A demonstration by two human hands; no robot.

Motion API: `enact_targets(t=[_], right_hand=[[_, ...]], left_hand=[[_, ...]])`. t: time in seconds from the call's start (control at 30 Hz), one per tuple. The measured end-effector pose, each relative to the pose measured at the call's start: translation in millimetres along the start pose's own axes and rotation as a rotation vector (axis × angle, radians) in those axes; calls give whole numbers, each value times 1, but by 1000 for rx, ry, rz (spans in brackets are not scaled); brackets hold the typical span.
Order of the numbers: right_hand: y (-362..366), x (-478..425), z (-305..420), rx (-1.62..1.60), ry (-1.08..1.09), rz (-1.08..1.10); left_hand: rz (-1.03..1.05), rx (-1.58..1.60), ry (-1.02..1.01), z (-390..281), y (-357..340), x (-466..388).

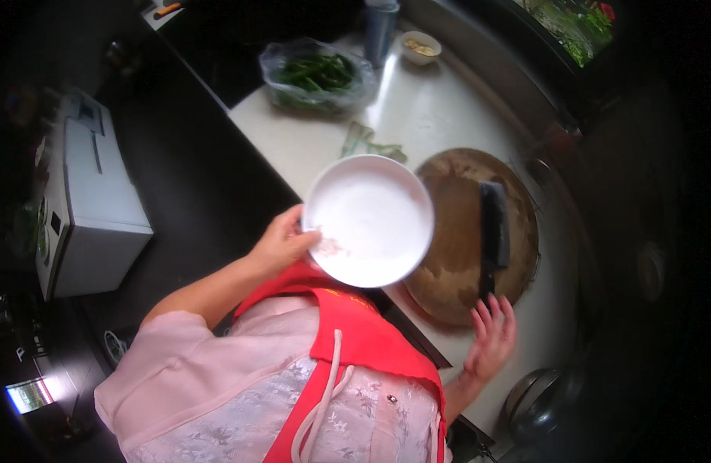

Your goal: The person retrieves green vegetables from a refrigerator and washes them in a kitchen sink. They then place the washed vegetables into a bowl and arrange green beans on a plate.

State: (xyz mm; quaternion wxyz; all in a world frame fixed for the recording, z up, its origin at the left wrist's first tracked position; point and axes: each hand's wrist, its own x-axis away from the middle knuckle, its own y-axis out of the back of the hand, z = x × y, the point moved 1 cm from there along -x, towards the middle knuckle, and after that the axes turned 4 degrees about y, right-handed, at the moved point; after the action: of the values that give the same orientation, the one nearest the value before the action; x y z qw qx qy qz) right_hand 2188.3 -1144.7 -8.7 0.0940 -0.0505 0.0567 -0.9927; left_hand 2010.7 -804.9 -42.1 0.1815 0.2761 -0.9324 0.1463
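Observation:
My left hand [286, 240] grips the rim of a white bowl [370, 220], its thumb over the edge, and holds it in front of the red apron. The bowl's inside looks bare apart from a faint pinkish smear near my thumb. Right of it a round wooden cutting board [448, 231] lies on the white countertop, with a dark wet patch. A cleaver [494, 226] rests on the board, its dark handle pointing towards me. My right hand [492, 335] is at the handle's end, fingers spread; whether it touches the handle is unclear.
Green peppers [317, 74] sit in a clear plastic bag at the back of the countertop [442, 110]. Beyond stand a bluish cup [381, 35] and a small bowl of pale pieces [420, 48]. A greenish cloth [370, 143] lies behind the white bowl. Metal cookware [534, 399] stands lower right.

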Motion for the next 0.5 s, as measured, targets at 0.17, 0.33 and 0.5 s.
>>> enact_targets(t=[0.17, 0.33, 0.5], right_hand=[[-236, -48, -71, 790, 489, 636], [-322, -121, -116, 1386, 504, 535], [-339, -212, -72, 1404, 742, 185]], left_hand=[[-171, -14, 28, -16, 129, -26], [-34, -159, 84, -23, 201, -73], [223, -175, 239, -11, 193, -122]])
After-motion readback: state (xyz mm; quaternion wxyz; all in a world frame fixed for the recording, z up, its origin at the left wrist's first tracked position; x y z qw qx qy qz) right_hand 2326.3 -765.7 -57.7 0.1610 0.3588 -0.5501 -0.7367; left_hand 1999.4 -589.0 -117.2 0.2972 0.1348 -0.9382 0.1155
